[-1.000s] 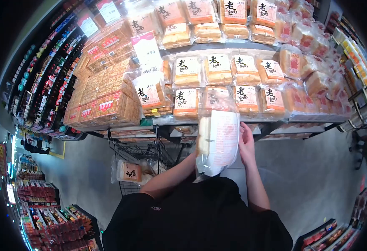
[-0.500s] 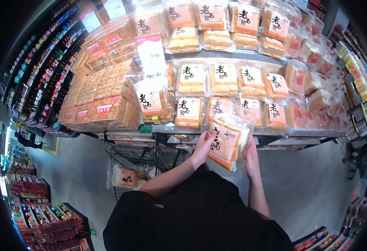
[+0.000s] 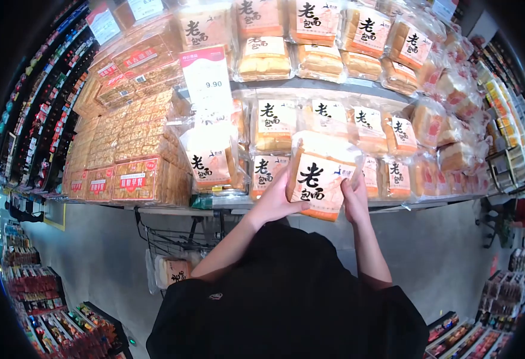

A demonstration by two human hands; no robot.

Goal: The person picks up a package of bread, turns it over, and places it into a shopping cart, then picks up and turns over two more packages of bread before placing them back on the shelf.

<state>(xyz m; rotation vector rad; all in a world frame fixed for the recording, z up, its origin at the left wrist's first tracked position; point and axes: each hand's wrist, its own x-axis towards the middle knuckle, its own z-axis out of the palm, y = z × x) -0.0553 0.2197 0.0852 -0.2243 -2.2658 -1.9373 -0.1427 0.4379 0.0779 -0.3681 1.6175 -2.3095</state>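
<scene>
A clear-wrapped bread pack (image 3: 323, 179) with an orange and white label is held up in front of the lower shelf row, its label facing me. My left hand (image 3: 279, 200) grips its left edge, with the thumb over the lower front. At its right edge, my right hand (image 3: 354, 200) is closed round the wrap, thumb on the front. Behind it stand rows of similar bread packs (image 3: 276, 122) on the shelf. One more pack (image 3: 175, 270) sits in the wire cart (image 3: 154, 230) at lower left.
Boxed goods (image 3: 134, 179) are stacked at the left of the shelf beside a 9.90 price sign (image 3: 207, 81). White-and-red bread bags (image 3: 457, 149) fill the right. Racks stand on both sides, and grey floor (image 3: 430, 251) shows below.
The held pack has risen slightly and turned from a tilt to face me squarely. Both hands have moved with it, and the view has shifted closer to the shelf.
</scene>
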